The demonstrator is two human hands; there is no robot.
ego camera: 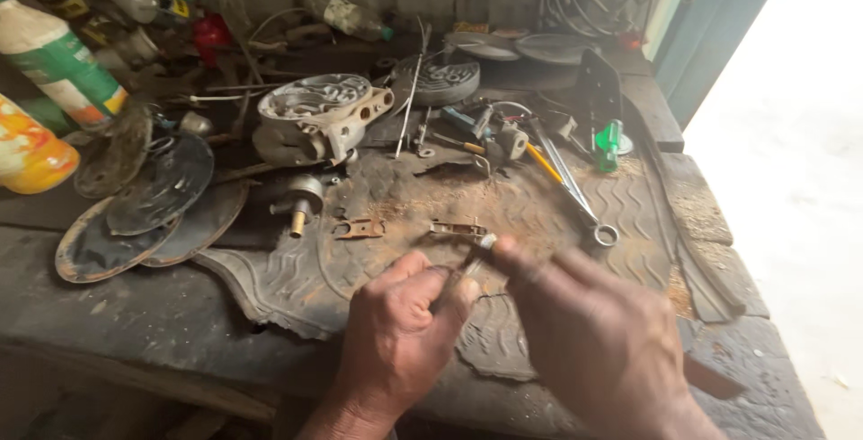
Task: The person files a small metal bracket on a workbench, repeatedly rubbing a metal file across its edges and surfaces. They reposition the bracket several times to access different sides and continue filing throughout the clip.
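cluttered workbench [135, 314] | small metal rod [467, 267] pinched between left hand [395, 341] fingers | right hand [593, 332] fingers touching its tip

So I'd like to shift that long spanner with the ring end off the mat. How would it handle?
The spanner looks like solid metal, so probably stiff and fairly heavy for its slim shape. It lies flat on the ribbed rubber mat, so it should slide rather than roll. Rust dust around it may make the grip gritty, not slippery.

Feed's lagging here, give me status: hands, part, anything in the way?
Left hand and right hand both pinch a thin metal piece over the rubber mat. Motion-blurred. Wrench lies beyond, apart.
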